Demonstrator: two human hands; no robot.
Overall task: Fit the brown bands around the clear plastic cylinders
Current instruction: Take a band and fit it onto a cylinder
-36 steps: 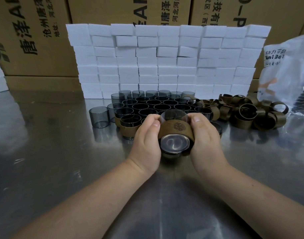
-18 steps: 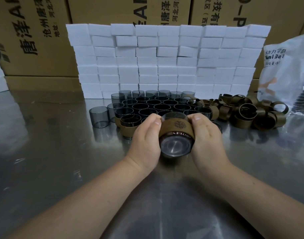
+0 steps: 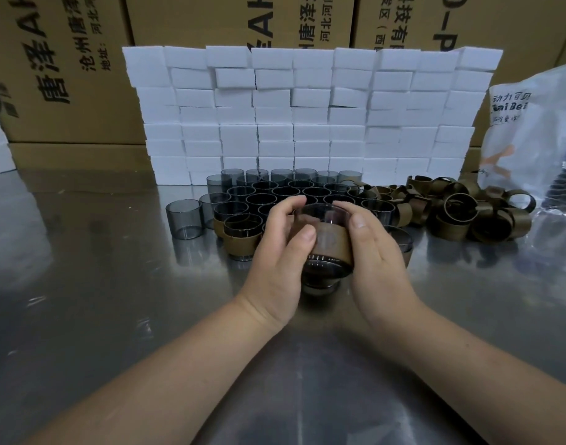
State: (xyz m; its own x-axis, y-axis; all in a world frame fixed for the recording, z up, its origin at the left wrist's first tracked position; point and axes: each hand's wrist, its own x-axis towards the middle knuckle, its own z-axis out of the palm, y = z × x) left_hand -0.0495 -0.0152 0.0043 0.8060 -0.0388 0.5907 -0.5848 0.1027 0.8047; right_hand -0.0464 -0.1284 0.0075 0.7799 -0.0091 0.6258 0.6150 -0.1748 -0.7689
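**Q:** What are the hands doing?

**A:** Both hold one smoky clear cylinder [image 3: 326, 216] at the centre of the view, low over a shiny metal surface [image 3: 114, 300]. The left hand [image 3: 275, 252] curls round its left side, with the thumb laid across the front and the fingertips hooked over the far rim. The right hand [image 3: 376, 260] cups the right side, with the thumb upright against the wall and the fingers wrapped behind.

**Q:** And the band?

**A:** A brown band [image 3: 337, 245] sits around the cylinder's middle. Clear wall shows above it and a dark base below. I cannot tell whether the base touches the surface; a reflection lies right under it.

**Q:** What is close by?

**A:** Just left of the left hand, a banded cylinder [image 3: 241, 237] stands upright. A second banded cylinder [image 3: 401, 244] peeks out from behind the right hand.

**Q:** And beyond that?

**A:** Behind the hands, a tight cluster of bare cylinders [image 3: 294, 191] stands open end up. One lone cylinder [image 3: 183, 219] stands a little apart to the cluster's left. On the right lies a jumbled heap of loose bands [image 3: 461, 210], reaching the cluster's right edge.

**Q:** Further back?

**A:** A wall of white blocks [image 3: 307, 114] is stacked in rows, with cardboard boxes [image 3: 66, 75] bearing printed characters behind it. A translucent plastic bag [image 3: 532, 139] sits at the far right.
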